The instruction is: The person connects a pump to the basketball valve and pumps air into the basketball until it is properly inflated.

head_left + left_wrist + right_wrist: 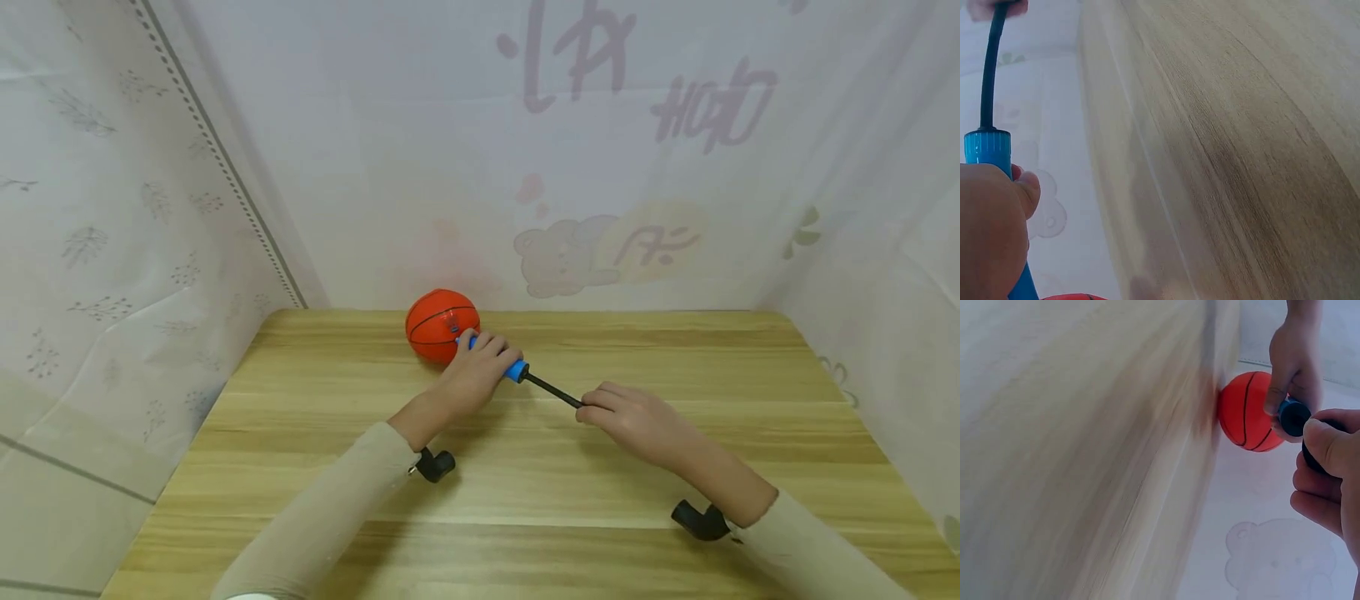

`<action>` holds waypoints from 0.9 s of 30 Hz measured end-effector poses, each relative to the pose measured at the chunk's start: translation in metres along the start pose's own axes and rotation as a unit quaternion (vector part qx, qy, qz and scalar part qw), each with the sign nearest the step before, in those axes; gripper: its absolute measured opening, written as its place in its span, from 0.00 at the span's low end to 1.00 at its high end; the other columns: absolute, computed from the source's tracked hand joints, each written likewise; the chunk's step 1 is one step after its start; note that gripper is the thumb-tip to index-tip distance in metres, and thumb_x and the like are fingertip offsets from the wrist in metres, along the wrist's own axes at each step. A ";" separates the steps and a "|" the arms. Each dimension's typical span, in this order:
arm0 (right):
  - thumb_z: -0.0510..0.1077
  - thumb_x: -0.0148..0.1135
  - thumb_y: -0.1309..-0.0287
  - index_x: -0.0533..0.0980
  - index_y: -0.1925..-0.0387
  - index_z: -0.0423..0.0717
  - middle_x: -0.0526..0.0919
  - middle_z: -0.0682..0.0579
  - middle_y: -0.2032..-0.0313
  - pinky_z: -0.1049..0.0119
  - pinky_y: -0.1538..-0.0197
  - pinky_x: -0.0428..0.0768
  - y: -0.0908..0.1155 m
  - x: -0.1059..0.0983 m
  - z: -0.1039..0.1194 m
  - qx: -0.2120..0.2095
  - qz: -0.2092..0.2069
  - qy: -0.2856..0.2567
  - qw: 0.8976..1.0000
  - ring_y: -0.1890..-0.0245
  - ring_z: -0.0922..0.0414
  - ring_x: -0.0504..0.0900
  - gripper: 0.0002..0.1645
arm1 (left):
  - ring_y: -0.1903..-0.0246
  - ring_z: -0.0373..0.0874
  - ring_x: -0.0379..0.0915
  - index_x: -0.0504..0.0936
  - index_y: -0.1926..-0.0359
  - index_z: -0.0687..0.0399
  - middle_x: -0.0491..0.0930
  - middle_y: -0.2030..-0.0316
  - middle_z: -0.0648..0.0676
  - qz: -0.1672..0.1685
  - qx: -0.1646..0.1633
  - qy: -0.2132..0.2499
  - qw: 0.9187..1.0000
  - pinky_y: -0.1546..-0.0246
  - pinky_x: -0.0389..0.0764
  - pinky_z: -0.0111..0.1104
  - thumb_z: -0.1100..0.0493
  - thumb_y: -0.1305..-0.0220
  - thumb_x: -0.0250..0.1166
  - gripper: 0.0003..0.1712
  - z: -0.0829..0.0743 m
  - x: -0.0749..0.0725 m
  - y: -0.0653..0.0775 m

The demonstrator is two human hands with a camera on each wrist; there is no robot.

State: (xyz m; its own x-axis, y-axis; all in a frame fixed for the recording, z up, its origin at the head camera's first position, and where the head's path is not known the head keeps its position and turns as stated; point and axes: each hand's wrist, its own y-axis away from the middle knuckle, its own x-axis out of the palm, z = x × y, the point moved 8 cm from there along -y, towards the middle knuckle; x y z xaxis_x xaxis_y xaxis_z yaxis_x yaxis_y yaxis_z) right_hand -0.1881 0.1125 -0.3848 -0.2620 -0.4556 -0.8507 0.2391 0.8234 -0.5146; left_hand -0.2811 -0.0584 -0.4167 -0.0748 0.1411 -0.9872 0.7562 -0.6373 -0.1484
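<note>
My left hand [474, 373] grips the blue barrel of a hand pump [517, 371], its tip pointing at a red ball [435, 321] with black lines, like a small basketball. The tip meets the ball's right side in the head view. From the barrel's other end a black rod [553, 390] runs out to my right hand [633, 421], which holds the black handle at its end. In the right wrist view the thumb and fingers wrap this black handle [1321, 450]. The left wrist view shows the blue barrel [988, 148] in the left hand and the rod drawn well out.
The ball rests on a wood-grain table [600, 492] close to its back edge. Behind it hangs a pale printed curtain [390, 167], with more curtain at both sides. A black wrist camera mount [435, 465] sits under the left forearm, another [700, 521] under the right.
</note>
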 end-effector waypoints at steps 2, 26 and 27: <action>0.32 0.66 0.38 0.82 0.60 0.43 0.84 0.51 0.61 0.67 0.58 0.83 -0.006 0.007 -0.004 0.009 0.009 -0.001 1.000 0.61 0.56 0.83 0.06 | 0.43 0.50 0.65 0.76 0.42 0.46 0.75 0.47 0.52 0.001 -0.005 -0.001 1.000 0.36 0.59 0.52 0.63 0.27 0.62 0.16 0.000 0.000 0.000; 0.32 0.77 0.51 0.83 0.62 0.45 0.85 0.53 0.63 0.71 0.62 0.81 -0.047 0.041 -0.019 0.013 0.013 0.026 0.999 0.64 0.58 0.82 0.14 | 0.47 0.50 0.67 0.77 0.47 0.46 0.76 0.51 0.51 -0.038 0.008 -0.001 0.999 0.38 0.62 0.51 0.61 0.28 0.63 0.12 0.000 -0.005 0.003; 0.31 0.77 0.52 0.83 0.63 0.45 0.85 0.53 0.63 0.71 0.62 0.81 -0.044 0.039 -0.018 0.012 0.009 0.026 1.000 0.65 0.58 0.82 0.15 | 0.47 0.50 0.67 0.77 0.47 0.45 0.76 0.51 0.51 -0.038 0.008 -0.002 0.999 0.38 0.62 0.50 0.61 0.28 0.63 0.12 0.000 -0.005 0.003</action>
State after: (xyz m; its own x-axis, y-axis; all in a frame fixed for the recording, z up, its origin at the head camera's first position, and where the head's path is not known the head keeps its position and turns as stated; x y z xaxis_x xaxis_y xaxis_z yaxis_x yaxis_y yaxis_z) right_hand -0.2259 0.0647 -0.3936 -0.3052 -0.4226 -0.8534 0.2663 0.8225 -0.5026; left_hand -0.2786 -0.0613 -0.4120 -0.1342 0.1875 -0.9731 0.7375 -0.6370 -0.2244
